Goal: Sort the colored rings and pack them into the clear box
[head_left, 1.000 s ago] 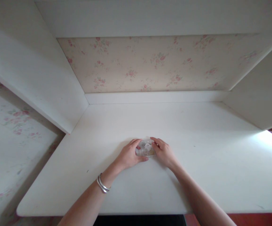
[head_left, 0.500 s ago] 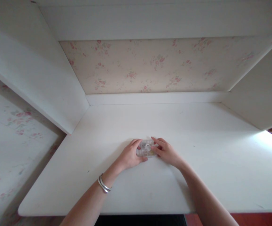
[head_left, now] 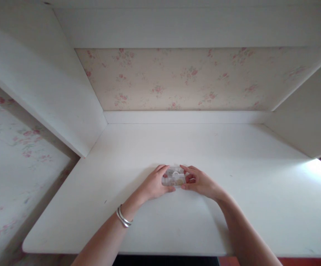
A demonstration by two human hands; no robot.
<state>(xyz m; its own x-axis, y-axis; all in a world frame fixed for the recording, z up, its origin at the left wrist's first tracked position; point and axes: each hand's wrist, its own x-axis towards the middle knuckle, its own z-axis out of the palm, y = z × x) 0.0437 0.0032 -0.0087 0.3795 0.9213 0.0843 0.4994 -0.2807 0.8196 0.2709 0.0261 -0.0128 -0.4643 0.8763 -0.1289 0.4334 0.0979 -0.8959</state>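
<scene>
A small clear plastic box (head_left: 174, 177) lies on the white desk (head_left: 160, 144), between my two hands. Small items show through its clear plastic, one of them yellowish and one a pale ring shape; their kind is too small to tell. My left hand (head_left: 157, 183), with silver bangles at the wrist, grips the box's left end, thumb along the near side and fingers at the far side. On the right end, my right hand (head_left: 198, 181) holds it the same way, with the thumb at the near corner and the index finger at the far corner.
White side panels (head_left: 63, 85) stand at the left and right of the desk, with a shelf board (head_left: 177, 27) above. Floral wallpaper (head_left: 174, 81) covers the back wall. A small dark mark (head_left: 105, 201) lies on the desk at left.
My right hand has shifted from fingers over the top of the box to gripping its right end between thumb and fingers. My left hand stays on the left end. The view has tilted slightly.
</scene>
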